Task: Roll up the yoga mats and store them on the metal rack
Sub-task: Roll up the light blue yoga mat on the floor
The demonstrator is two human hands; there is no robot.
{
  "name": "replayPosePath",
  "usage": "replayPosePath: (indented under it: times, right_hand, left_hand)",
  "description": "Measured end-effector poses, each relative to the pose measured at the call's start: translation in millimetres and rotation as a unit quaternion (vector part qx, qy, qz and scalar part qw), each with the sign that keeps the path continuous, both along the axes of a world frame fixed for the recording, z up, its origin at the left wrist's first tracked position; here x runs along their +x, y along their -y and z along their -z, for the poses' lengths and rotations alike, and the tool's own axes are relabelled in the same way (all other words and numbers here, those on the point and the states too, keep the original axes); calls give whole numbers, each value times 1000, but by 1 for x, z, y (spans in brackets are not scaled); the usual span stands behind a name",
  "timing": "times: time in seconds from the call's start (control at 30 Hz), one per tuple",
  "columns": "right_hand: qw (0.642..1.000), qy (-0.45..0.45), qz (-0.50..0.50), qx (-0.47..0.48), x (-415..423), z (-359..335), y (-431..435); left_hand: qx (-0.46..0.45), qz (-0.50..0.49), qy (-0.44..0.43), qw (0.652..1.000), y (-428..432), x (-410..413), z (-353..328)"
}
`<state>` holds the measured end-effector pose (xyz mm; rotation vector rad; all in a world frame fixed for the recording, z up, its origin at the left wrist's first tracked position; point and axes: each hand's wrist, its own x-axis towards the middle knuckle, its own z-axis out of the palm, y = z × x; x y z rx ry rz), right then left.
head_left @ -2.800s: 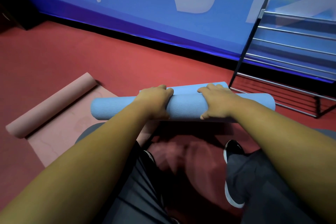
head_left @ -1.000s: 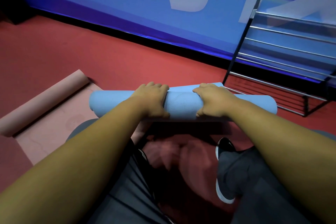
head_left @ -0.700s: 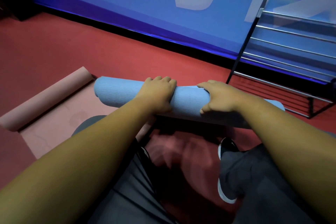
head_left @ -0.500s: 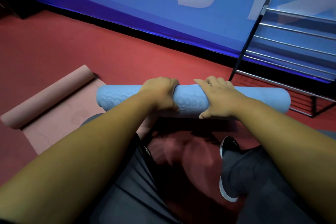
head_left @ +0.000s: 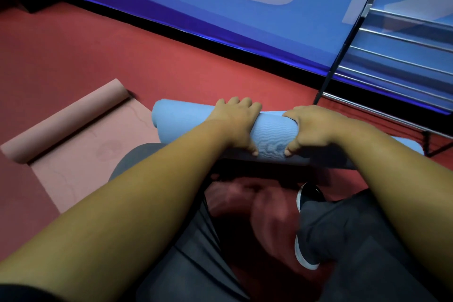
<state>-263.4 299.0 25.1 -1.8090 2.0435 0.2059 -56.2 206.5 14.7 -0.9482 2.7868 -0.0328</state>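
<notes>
Leftmost, a half-rolled pink foam yoga mat (head_left: 81,144) lies on the red floor (head_left: 122,56). Beside it, the left hand (head_left: 235,125) and right hand (head_left: 311,127) each curl their fingers over a rolled, ribbed light-blue foam mat (head_left: 269,135), whose right end lies near the chrome wire rack (head_left: 397,76).

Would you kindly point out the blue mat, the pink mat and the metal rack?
blue mat (head_left: 269,133), head view, ribbed middle of the roll.
pink mat (head_left: 93,157), head view, flat unrolled part.
metal rack (head_left: 343,49), head view, black upright post.
</notes>
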Motion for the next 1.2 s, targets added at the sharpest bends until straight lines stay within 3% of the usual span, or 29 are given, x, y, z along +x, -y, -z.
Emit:
replayPosePath:
  times: [0.13, 0.43, 1.0, 1.2]
  right_hand:
    - [999, 44, 26, 8, -4, 5, -4]
    - [996, 56, 60, 25, -9, -3, -21]
    - [985, -3, 170, -4, -79, -4, -108]
    - [978, -31, 205, 3, -98, -1, -136]
  left_hand:
    - [-37, 13, 14, 999, -3, -4, 4]
    - [14, 33, -29, 999, -8, -12, 12]
    - [36, 126, -82, 988, -55, -116, 24]
    - [-6, 172, -91, 981, -70, -152, 26]
